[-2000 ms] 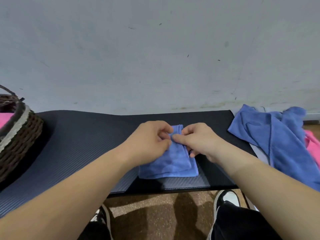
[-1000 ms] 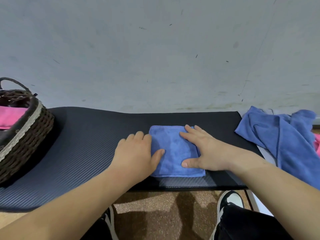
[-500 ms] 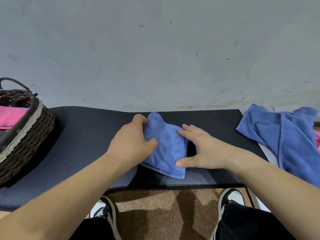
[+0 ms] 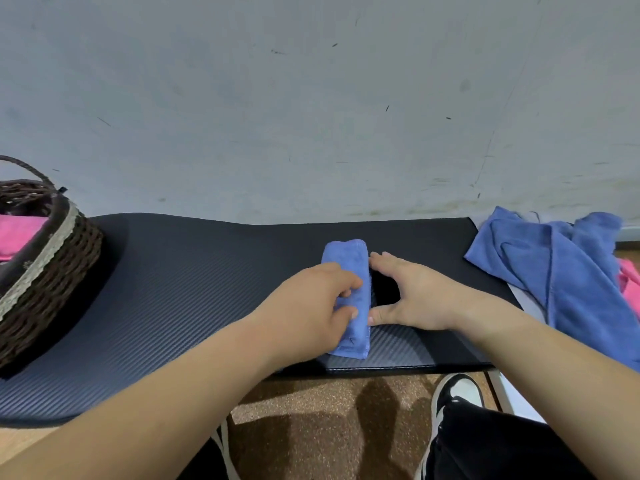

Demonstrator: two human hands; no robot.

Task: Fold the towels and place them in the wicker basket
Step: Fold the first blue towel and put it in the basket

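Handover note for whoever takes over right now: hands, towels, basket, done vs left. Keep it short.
Left hand: fingers gripping the folded blue towel on the mat.
Right hand: open, flat on the mat, touching the towel's right edge.
Basket: far left on the mat, a pink towel already inside.
Done: the blue towel is folded into a narrow strip.
Left: put it in the basket, then fold the loose blue towels at far right; something pink shows behind them.

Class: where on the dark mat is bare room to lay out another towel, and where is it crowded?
Bare mat lies between the wicker basket and the left hand. Crowded: the folded blue towel with the right hand beside it, and the blue towel pile at the mat's right end.
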